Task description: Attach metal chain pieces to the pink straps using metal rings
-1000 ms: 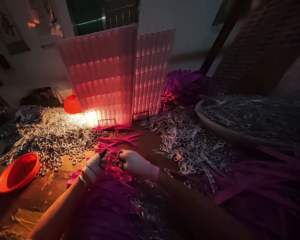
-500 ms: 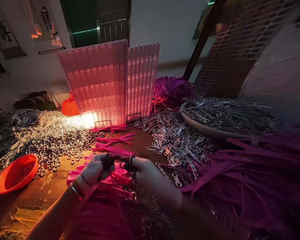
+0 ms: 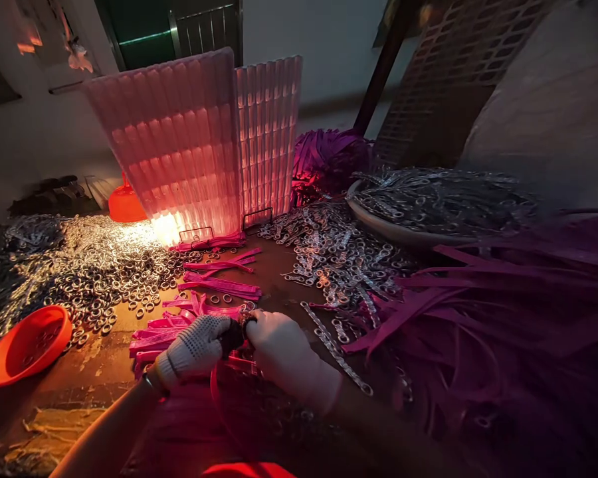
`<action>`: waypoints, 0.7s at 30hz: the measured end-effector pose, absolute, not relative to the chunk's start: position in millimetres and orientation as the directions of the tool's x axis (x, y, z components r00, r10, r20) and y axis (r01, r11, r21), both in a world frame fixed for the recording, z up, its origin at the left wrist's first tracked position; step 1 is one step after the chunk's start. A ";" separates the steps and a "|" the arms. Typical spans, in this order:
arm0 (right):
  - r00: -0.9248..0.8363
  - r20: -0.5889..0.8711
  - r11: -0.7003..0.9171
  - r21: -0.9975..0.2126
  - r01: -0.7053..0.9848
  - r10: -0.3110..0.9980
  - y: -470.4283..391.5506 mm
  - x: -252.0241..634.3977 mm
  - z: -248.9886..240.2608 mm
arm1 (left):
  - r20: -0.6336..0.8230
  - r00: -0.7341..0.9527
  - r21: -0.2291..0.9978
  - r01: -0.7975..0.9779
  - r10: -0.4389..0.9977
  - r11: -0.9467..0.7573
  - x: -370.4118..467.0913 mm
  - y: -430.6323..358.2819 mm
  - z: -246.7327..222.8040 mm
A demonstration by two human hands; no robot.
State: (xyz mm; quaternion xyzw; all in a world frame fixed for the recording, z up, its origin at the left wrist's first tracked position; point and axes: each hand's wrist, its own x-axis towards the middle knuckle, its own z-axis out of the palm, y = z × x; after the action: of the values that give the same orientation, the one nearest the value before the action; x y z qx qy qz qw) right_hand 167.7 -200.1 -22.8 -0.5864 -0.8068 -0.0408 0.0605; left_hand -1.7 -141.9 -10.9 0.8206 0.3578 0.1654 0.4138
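My left hand (image 3: pixel 197 346), in a dotted white glove with dark fingertips, is closed on a magenta strap (image 3: pixel 219 392) that hangs below it. Close against it at the centre, my gloved right hand (image 3: pixel 286 355) is also closed, its fingers pinched round something small that I cannot make out. Magenta straps (image 3: pixel 154 335) lie in a stack behind and left of my hands. A few metal rings (image 3: pixel 220 299) rest just beyond them. To the right, metal chain pieces (image 3: pixel 333 342) lie on the table.
An orange bowl (image 3: pixel 27 345) with rings stands at the left, near a big pile of metal rings (image 3: pixel 99 272). Two ribbed panels (image 3: pixel 174 146) stand behind, by an orange lamp (image 3: pixel 127 202). At the right are a basin (image 3: pixel 393 229) of metal chains and loose purple straps (image 3: pixel 503 332).
The view has shifted, with the background higher in the frame. My hands have turned, and the right one now shows its back. An orange rim has appeared at the bottom edge.
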 end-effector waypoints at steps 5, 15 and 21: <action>-0.309 0.173 0.313 0.009 0.950 0.935 -205.8 168.9 -34.9 | -0.115 0.725 0.851 0.424 0.679 -0.309 -1.4 -141.0 -22.3; -0.176 0.076 0.188 -0.199 0.962 0.981 -196.7 171.7 -27.7 | -0.096 0.718 0.880 0.384 0.690 -0.278 3.5 -135.6 -35.2; -0.268 -0.040 0.247 -0.279 0.928 0.962 -197.3 181.6 -10.1 | -0.094 0.621 0.951 0.286 0.778 -0.114 -0.4 -145.7 -36.3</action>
State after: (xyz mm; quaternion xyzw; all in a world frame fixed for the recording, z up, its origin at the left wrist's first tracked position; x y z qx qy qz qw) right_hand 181.6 -197.3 -10.1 -0.6008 -0.7866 0.1243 0.0696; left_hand -0.4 -145.7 -36.3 0.7123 0.3736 0.2230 0.5508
